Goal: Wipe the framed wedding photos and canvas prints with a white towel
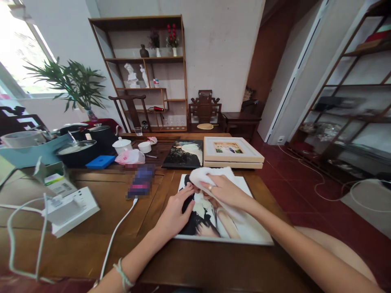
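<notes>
A large photo panel lies flat on the wooden table before me, its picture partly covered by my hands. My right hand is closed on a white cloth and presses it onto the panel's upper part. A ring shows on one finger. On the panel's left side rests my left hand, fingers stretched out and holding nothing. Just behind the panel lie a dark photo panel and, to its right, a light-framed picture on top of another frame.
To the left are a phone on a white cable, a power strip, an opened box and a blue box. Pots, a white lidded bowl and a tissue pack stand farther back. A round stool is at right.
</notes>
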`<action>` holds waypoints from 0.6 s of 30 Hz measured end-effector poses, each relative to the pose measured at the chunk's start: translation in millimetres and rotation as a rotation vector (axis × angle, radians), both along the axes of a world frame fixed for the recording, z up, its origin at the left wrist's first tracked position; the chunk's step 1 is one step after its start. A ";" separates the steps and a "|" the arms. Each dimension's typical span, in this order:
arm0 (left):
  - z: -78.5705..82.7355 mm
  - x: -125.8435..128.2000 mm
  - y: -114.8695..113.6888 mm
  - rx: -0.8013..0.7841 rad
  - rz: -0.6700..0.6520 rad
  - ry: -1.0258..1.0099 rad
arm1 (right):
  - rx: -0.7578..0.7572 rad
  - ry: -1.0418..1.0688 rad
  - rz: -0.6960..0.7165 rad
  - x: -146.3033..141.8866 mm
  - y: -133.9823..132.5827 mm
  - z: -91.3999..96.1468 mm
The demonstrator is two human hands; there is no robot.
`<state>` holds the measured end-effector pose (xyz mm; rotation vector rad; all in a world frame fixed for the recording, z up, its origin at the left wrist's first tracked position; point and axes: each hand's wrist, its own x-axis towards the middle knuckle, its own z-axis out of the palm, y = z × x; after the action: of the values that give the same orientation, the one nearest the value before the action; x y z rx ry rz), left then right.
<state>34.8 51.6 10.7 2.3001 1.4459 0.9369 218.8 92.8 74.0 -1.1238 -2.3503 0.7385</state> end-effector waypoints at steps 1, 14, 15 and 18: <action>0.9 0.1 -0.1 0.000 0.006 0.001 | 0.014 -0.013 0.014 -8.8 5.7 0.1; -1.0 -1.3 0.7 -0.023 0.002 -0.007 | 0.258 -0.272 -0.159 65.4 -2.8 -34.1; -1.1 -1.1 0.7 -0.025 0.009 -0.007 | 0.283 -0.308 -0.182 77.4 -5.6 -36.3; -1.4 -0.6 0.7 -0.023 0.019 -0.013 | 0.334 -0.443 -0.164 98.0 -24.7 -38.6</action>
<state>34.2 52.3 9.3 2.2632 1.4686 0.9342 316.8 68.1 35.3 -1.4105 -2.5587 0.0283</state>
